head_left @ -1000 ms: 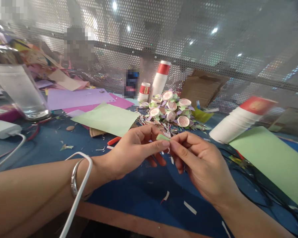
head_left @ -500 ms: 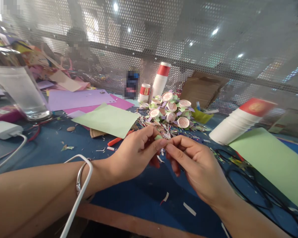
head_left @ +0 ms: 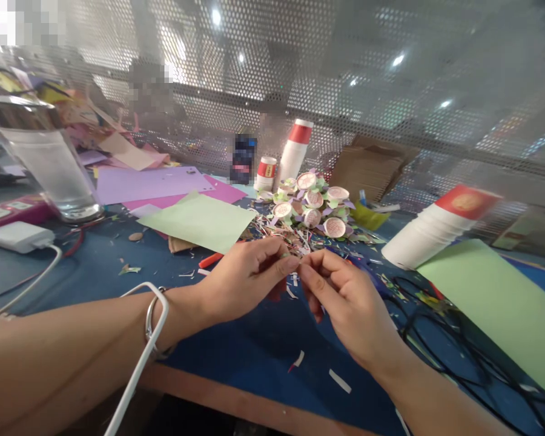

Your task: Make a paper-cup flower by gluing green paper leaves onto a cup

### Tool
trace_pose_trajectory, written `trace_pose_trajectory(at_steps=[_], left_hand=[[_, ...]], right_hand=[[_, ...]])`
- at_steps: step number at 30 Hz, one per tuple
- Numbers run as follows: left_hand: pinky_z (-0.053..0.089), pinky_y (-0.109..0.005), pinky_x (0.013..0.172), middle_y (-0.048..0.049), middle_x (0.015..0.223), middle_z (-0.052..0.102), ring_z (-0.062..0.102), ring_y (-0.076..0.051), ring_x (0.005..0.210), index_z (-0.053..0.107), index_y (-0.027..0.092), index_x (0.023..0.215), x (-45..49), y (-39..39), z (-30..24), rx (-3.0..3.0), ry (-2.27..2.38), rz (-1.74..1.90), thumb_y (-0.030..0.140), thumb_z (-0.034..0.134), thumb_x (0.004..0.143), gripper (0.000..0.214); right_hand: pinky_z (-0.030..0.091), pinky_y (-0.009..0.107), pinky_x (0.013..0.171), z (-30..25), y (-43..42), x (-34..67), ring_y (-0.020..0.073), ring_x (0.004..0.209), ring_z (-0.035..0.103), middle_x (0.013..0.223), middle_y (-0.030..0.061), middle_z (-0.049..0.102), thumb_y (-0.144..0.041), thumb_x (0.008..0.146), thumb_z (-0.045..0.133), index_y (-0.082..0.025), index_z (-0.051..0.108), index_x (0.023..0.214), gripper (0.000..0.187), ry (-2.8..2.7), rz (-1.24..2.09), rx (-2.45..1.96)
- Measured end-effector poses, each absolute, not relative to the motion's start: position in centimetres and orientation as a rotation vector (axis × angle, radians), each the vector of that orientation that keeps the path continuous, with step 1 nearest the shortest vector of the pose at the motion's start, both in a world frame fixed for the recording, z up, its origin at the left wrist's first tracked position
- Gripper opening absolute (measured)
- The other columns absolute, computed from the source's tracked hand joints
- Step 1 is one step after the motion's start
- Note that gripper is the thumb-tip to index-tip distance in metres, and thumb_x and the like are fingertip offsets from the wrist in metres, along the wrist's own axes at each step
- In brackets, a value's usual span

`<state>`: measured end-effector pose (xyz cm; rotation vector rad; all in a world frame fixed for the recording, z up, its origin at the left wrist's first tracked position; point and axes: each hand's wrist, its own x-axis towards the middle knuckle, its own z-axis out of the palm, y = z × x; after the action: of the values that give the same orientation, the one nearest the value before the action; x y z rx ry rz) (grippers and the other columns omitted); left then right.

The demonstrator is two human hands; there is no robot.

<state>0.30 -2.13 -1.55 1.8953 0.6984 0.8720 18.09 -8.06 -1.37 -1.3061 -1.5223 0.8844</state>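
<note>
Over the front middle of the blue table, my left hand (head_left: 245, 278) and my right hand (head_left: 343, 297) meet fingertip to fingertip. The left thumb and forefinger pinch a small pale green paper piece, now mostly hidden behind the fingers. My right thumb and forefinger are pressed together against the same spot; what they grip is too small to make out. Just beyond the hands lies a heap of shredded paper scraps (head_left: 300, 243). Behind it stands a cluster of cut paper-cup bottoms (head_left: 313, 200) with green and purple paper petals.
Light green sheet (head_left: 200, 221) and purple sheet (head_left: 149, 183) lie left. A glass of water (head_left: 54, 169) and white charger (head_left: 18, 236) are far left. White cable (head_left: 138, 369) crosses my left wrist. Tilted paper cups (head_left: 429, 227), green sheet (head_left: 495, 309) and black cables (head_left: 458, 345) sit right.
Both hands stay pinched together with a slight shift of the fingers. The green piece, visible at the left fingertips before, is now mostly covered. The whole view has shifted slightly.
</note>
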Motion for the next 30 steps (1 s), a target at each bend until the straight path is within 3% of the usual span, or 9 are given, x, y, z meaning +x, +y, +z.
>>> trace_pose_trajectory(at_steps=[5, 9, 13, 16, 18, 22, 24, 27, 30], left_hand=[[0.041, -0.02, 0.052, 0.003, 0.058, 0.06, 0.056, -0.007, 0.052, 0.054, 0.018, 0.068, -1.5, -1.0, -0.5, 2.168, 0.76, 0.913, 0.04, 0.047, 0.105, 0.043], [0.04, -0.022, 0.052, 0.0026, 0.056, 0.06, 0.053, -0.007, 0.052, 0.055, 0.018, 0.065, -4.0, 0.6, 1.0, 2.262, 0.891, 1.134, 0.036, 0.056, 0.101, 0.041], [0.043, -0.023, 0.056, 0.0035, 0.059, 0.061, 0.054, -0.007, 0.054, 0.062, 0.019, 0.072, -5.9, 2.8, 3.6, 1.462, 1.05, 1.526, 0.024, 0.057, 0.099, 0.028], [0.036, -0.024, 0.052, 0.0042, 0.052, 0.047, 0.042, -0.009, 0.05, 0.052, 0.022, 0.069, -5.0, 4.3, 5.3, 0.89, 1.018, 1.692, 0.023, 0.05, 0.099, 0.03], [0.038, -0.027, 0.053, 0.0035, 0.053, 0.044, 0.044, -0.012, 0.054, 0.048, 0.025, 0.069, -3.1, 5.5, 5.9, 0.795, 1.01, 1.652, 0.023, 0.057, 0.094, 0.026], [0.046, -0.028, 0.061, 0.0001, 0.084, 0.062, 0.057, -0.012, 0.069, 0.051, 0.023, 0.1, 2.0, 9.3, 6.4, 0.731, 0.994, 1.777, 0.027, 0.047, 0.1, 0.005], [0.049, -0.029, 0.074, -0.0049, 0.105, 0.063, 0.062, -0.014, 0.091, 0.048, 0.022, 0.114, 3.6, 11.8, 6.9, 0.795, 1.104, 2.02, 0.026, 0.042, 0.104, 0.013], [0.043, -0.031, 0.098, -0.0099, 0.124, 0.056, 0.054, -0.016, 0.115, 0.046, 0.019, 0.113, 3.6, 15.2, 7.3, 0.855, 1.293, 2.174, 0.016, 0.038, 0.104, 0.012], [0.036, -0.032, 0.1, -0.0062, 0.121, 0.055, 0.047, -0.015, 0.117, 0.048, 0.019, 0.105, 2.3, 17.1, 6.8, 1.087, 1.348, 2.091, 0.014, 0.046, 0.103, 0.006]], right_hand=[[0.041, 0.019, 0.043, -1.4, -8.0, 18.0, 0.0078, 0.048, 0.049, 0.061, -0.0065, 0.053, -0.051, 0.096, 0.064, -0.021, 0.061, 0.088, 0.032, -1.51, 0.875, -1.304], [0.042, 0.02, 0.044, -1.7, -7.6, 18.2, 0.0081, 0.047, 0.048, 0.06, -0.0067, 0.051, -0.053, 0.096, 0.063, -0.021, 0.06, 0.087, 0.033, -1.5, 0.865, -1.302], [0.043, 0.022, 0.043, -1.9, -7.4, 18.1, 0.0096, 0.047, 0.049, 0.06, -0.0058, 0.052, -0.053, 0.096, 0.064, -0.022, 0.061, 0.087, 0.033, -1.519, 0.863, -1.317], [0.043, 0.023, 0.044, -1.9, -7.4, 18.1, 0.0106, 0.047, 0.048, 0.06, -0.0054, 0.052, -0.053, 0.095, 0.064, -0.022, 0.062, 0.087, 0.032, -1.523, 0.829, -1.328], [0.042, 0.024, 0.044, -1.9, -7.3, 18.1, 0.0112, 0.048, 0.048, 0.06, -0.0051, 0.052, -0.054, 0.095, 0.064, -0.022, 0.062, 0.087, 0.033, -1.524, 0.791, -1.335], [0.04, 0.025, 0.045, -1.8, -7.2, 18.2, 0.0123, 0.05, 0.049, 0.06, -0.0048, 0.051, -0.053, 0.096, 0.063, -0.023, 0.061, 0.087, 0.032, -1.529, 0.704, -1.368], [0.04, 0.025, 0.046, -1.7, -7.3, 18.3, 0.0127, 0.05, 0.05, 0.061, -0.0044, 0.052, -0.052, 0.097, 0.062, -0.023, 0.061, 0.088, 0.031, -1.53, 0.663, -1.392], [0.04, 0.026, 0.048, -1.5, -7.6, 18.3, 0.0126, 0.05, 0.049, 0.06, -0.0046, 0.052, -0.052, 0.098, 0.06, -0.023, 0.061, 0.088, 0.031, -1.519, 0.609, -1.425], [0.038, 0.026, 0.049, -1.5, -7.6, 18.2, 0.0122, 0.049, 0.047, 0.058, -0.0054, 0.05, -0.052, 0.098, 0.06, -0.023, 0.062, 0.087, 0.032, -1.508, 0.577, -1.439]])
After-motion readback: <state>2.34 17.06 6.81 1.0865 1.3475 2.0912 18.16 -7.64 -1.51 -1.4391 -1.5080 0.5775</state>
